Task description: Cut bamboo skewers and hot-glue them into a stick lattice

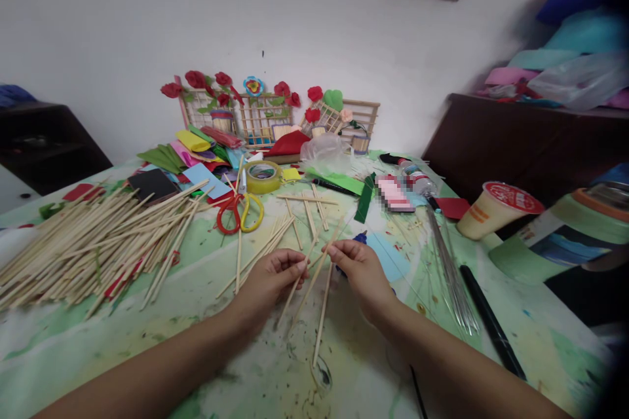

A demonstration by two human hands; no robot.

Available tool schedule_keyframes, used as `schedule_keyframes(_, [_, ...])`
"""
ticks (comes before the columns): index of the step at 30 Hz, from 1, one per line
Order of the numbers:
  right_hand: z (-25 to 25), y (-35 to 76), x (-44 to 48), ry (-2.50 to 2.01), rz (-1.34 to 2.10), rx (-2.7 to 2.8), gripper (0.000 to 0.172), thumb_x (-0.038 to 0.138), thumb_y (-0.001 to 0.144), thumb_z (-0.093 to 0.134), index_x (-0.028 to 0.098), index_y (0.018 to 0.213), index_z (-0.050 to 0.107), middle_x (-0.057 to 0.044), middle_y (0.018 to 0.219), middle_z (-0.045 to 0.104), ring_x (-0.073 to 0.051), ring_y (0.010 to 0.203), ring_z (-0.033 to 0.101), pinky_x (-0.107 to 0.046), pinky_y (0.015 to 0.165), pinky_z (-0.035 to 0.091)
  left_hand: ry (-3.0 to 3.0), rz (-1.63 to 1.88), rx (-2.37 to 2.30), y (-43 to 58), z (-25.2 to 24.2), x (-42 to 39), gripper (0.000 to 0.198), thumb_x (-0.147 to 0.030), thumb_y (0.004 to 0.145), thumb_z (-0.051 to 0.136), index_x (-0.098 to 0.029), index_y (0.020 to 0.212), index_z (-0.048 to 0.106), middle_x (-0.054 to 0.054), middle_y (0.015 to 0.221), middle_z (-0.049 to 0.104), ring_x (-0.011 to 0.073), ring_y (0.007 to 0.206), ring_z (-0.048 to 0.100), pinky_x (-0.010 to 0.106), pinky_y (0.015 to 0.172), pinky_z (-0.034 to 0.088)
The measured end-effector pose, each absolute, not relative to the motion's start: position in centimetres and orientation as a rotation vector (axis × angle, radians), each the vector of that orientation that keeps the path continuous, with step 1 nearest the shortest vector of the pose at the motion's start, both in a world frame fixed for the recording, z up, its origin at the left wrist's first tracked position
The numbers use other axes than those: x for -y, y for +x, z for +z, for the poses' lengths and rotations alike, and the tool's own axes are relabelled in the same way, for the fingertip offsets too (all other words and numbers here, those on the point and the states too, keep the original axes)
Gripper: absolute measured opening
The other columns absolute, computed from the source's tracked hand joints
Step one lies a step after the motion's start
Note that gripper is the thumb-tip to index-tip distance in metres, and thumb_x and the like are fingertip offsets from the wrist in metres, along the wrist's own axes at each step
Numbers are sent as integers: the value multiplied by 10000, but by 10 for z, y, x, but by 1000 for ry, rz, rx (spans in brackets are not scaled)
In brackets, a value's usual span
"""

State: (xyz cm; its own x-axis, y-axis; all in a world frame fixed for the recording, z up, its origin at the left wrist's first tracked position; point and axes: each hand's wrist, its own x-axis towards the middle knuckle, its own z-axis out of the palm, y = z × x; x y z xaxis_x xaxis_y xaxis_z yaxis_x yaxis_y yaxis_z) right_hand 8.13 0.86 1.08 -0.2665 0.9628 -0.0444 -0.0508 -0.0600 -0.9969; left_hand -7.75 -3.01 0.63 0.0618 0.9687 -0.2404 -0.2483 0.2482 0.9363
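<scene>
A few thin sticks (322, 314) are pinched at the fingertips of the left hand (272, 278) and right hand (358, 268) near the table's (196, 340) front edge, some crossed sticks (307, 198) are laid behind, and the big pile (93, 242) by the left edge is seemingly unused.

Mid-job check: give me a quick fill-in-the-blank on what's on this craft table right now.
1. The left hand and right hand pinch a few thin wooden ____ between them.
2. The big pile of the same pieces lies on the ____ side of the table.
3. The scissors have one red handle and one ____ handle.
4. The cup near the table's right edge has a ____ lid.

Missing words: sticks; left; yellow; red.
</scene>
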Motion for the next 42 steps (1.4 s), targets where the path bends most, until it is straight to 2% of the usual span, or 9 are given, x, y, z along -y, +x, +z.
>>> schedule_keyframes(12, [10,81,-8,-1080,1474,1342,303,458,689,630,163,643,576,33,470,505,-90,393,422,-238,427,364,942,1017,-1147,-80,5,27,240,-351,666,695,-140,774,663,59,736,688,141,642,595,241,624,424])
schedule_keyframes(19, [9,81,-9,-1089,1458,1366,289,446,700,618,168,628,582,25,476,515,-97,409,430,-236,428,352,1384,986,-1303,-83,16,31,158,-311,723,620,-197,731,729,25,655,677,150,619,566,225,588,393])
schedule_keyframes(23, [7,81,-9,-1090,1409,1417,286,438,702,615,168,611,588,22,480,517,-96,427,420,-236,446,341,1532,976,-1303,-84,19,35,176,-292,747,584,-236,806,740,15,661,682,161,632,573,225,594,392])
schedule_keyframes(36, [4,80,-10,-1130,1279,1482,252,406,710,601,168,629,606,17,520,510,-104,491,426,-225,470,335,1494,965,-1307,-83,18,35,182,-279,739,591,-228,830,739,18,680,694,170,643,581,231,598,398])
schedule_keyframes(42, [4,78,-6,-1137,1197,1515,239,380,716,587,178,589,577,15,532,503,-125,543,459,-235,506,351,1486,941,-1304,-83,12,35,188,-314,754,571,-215,775,730,27,679,689,169,644,583,233,608,403])
